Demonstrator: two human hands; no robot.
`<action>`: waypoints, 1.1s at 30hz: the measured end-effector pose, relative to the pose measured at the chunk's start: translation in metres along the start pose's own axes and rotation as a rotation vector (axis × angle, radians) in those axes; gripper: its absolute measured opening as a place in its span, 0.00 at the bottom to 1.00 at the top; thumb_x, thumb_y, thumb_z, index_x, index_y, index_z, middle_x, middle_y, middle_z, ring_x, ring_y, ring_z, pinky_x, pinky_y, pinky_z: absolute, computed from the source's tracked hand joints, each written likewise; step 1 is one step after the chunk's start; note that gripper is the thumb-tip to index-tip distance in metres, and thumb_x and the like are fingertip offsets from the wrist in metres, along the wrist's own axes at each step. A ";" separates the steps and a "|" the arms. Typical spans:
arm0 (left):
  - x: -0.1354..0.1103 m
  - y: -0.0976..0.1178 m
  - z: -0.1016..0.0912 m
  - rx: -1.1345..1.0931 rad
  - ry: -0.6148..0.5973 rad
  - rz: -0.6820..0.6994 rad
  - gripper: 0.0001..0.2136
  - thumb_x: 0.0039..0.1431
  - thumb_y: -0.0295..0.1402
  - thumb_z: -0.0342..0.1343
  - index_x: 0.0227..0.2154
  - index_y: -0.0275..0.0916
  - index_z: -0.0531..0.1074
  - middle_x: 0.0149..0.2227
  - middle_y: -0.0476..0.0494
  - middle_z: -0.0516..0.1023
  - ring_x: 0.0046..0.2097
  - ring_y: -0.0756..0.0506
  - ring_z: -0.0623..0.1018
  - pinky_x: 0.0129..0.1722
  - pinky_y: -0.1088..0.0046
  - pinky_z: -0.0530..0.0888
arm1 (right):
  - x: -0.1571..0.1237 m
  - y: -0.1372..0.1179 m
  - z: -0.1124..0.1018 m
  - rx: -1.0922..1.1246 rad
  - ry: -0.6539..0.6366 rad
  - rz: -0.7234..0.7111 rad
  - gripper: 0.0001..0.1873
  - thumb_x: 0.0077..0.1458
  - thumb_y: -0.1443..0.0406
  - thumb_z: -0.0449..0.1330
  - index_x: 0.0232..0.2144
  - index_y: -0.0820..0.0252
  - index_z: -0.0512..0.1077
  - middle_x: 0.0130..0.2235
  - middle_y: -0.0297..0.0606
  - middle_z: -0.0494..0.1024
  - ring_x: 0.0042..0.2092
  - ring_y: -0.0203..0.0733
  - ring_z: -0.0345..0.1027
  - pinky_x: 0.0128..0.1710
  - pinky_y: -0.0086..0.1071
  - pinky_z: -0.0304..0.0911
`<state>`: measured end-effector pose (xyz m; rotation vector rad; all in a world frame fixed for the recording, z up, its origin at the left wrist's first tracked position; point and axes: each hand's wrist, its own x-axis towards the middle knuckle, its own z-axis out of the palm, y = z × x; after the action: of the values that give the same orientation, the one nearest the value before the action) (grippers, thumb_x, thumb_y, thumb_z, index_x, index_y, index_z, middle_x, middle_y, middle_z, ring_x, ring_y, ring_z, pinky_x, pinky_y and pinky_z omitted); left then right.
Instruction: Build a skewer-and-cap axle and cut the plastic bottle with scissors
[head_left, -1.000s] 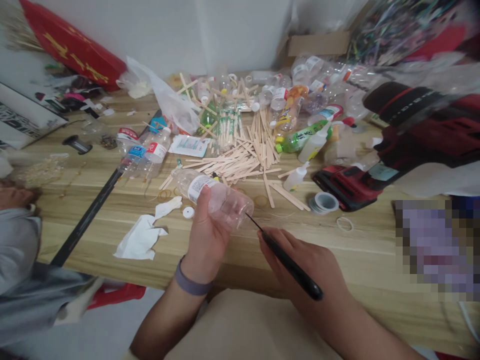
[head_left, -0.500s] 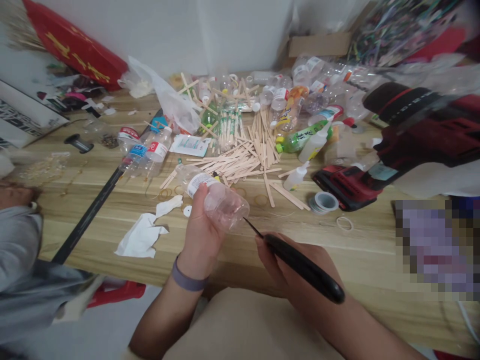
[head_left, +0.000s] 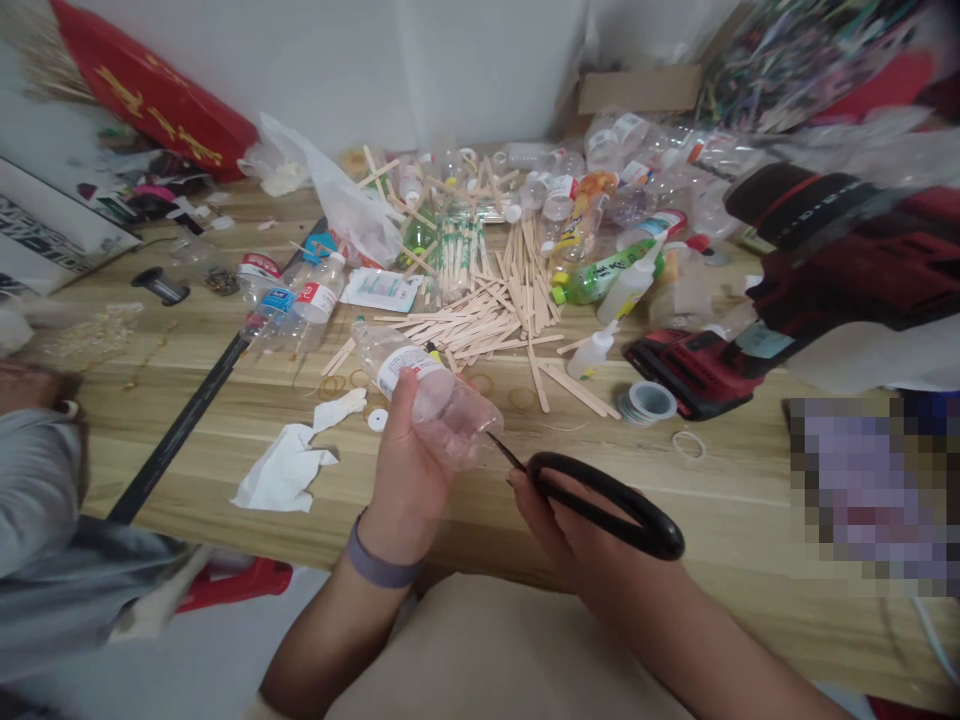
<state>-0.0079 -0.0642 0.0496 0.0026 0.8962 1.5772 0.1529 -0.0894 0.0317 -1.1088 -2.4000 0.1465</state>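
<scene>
My left hand (head_left: 409, 475) is wrapped round a clear plastic bottle (head_left: 465, 420) with a white label, thumb on top. The bottle lies tilted, its neck toward the wooden sticks and its base toward my right hand. In my right hand (head_left: 592, 530) is a pair of scissors (head_left: 667, 545) with a large black loop handle. Their dark blades touch the bottle near its base; whether the tip is inside it I cannot tell. Crumpled white tissue (head_left: 285, 470) lies on the table left of my left hand, beside a small white disc (head_left: 377, 420).
Wooden sticks (head_left: 480, 325) are heaped beyond the bottle, with many plastic bottles (head_left: 645, 170) behind. A red-black power drill (head_left: 825, 260) stands at right near a grey spool (head_left: 646, 403). Another person's sleeve (head_left: 37, 460) is at the left, by a long black bar (head_left: 180, 430).
The scissors have turned in my right hand, so one handle loop now shows open toward me. The bottle has shifted very slightly; my left hand keeps its hold.
</scene>
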 end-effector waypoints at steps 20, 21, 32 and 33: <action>-0.005 -0.010 0.000 0.099 -0.001 0.138 0.16 0.45 0.43 0.67 0.31 0.36 0.75 0.31 0.44 0.78 0.35 0.44 0.79 0.35 0.69 0.76 | 0.003 0.000 0.000 -0.052 0.157 -0.075 0.26 0.69 0.66 0.43 0.25 0.63 0.75 0.23 0.40 0.76 0.17 0.35 0.61 0.17 0.31 0.47; -0.005 -0.010 0.000 0.112 0.009 0.141 0.16 0.45 0.43 0.67 0.31 0.36 0.75 0.30 0.44 0.78 0.34 0.44 0.79 0.35 0.69 0.76 | 0.002 0.001 0.000 -0.032 0.121 -0.071 0.25 0.69 0.67 0.43 0.26 0.62 0.75 0.22 0.39 0.76 0.17 0.35 0.61 0.17 0.31 0.46; -0.002 -0.014 -0.001 0.151 0.037 0.280 0.21 0.41 0.44 0.69 0.35 0.38 0.73 0.30 0.47 0.78 0.32 0.45 0.78 0.35 0.68 0.73 | 0.023 0.009 0.003 0.628 -0.321 0.269 0.27 0.68 0.61 0.45 0.20 0.60 0.72 0.16 0.33 0.72 0.19 0.34 0.66 0.20 0.25 0.56; 0.000 -0.014 -0.002 0.147 0.032 0.292 0.21 0.41 0.44 0.69 0.35 0.38 0.72 0.30 0.47 0.77 0.32 0.45 0.77 0.35 0.68 0.73 | 0.024 0.010 0.004 0.532 -0.321 0.246 0.25 0.67 0.62 0.46 0.21 0.61 0.73 0.17 0.35 0.73 0.19 0.35 0.67 0.20 0.26 0.55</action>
<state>0.0029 -0.0658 0.0407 0.2222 1.0724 1.7804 0.1451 -0.0647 0.0344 -1.1721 -2.2620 1.0495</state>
